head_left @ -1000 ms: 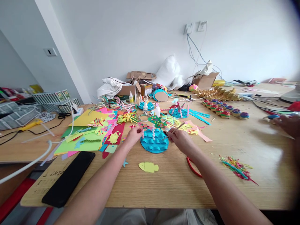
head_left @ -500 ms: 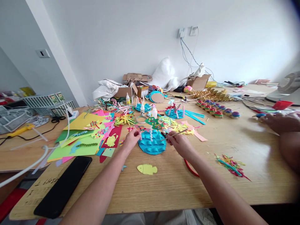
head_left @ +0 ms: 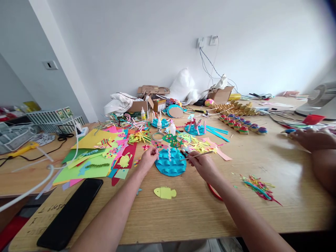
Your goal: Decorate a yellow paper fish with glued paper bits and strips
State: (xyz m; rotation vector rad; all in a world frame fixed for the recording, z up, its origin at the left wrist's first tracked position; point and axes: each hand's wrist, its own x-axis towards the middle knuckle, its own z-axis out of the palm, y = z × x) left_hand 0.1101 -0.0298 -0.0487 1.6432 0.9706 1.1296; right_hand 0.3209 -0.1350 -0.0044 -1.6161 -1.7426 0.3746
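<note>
On the table before me lies a round blue base (head_left: 170, 171) with rows of curled blue paper waves. A pale twisted stem (head_left: 169, 154) rises from it, with a green spotted paper fish (head_left: 170, 138) on top. At the base's left edge, my left hand (head_left: 149, 156) pinches a pale pink twisted stem, mostly hidden by the fingers. A pink spotted fish (head_left: 158, 144) shows just above that hand. My right hand (head_left: 198, 161) is closed around a thin wooden stick (head_left: 206, 153), whose lower end reaches the right side of the base. Nearer me is a yellow-green paper fish (head_left: 165, 192).
Coloured paper sheets (head_left: 98, 154) and a black phone (head_left: 70, 213) lie at left. Glue bottles (head_left: 159, 124) and another decorated blue base (head_left: 195, 128) stand behind. Scraps (head_left: 258, 187) lie at right, near another person's hand (head_left: 306, 138). A red ring (head_left: 214, 192) sits by my right forearm.
The camera view has shifted slightly, so the table appears a little lower. Both hands keep their grips at the blue base, with only small movement of the right hand and stick.
</note>
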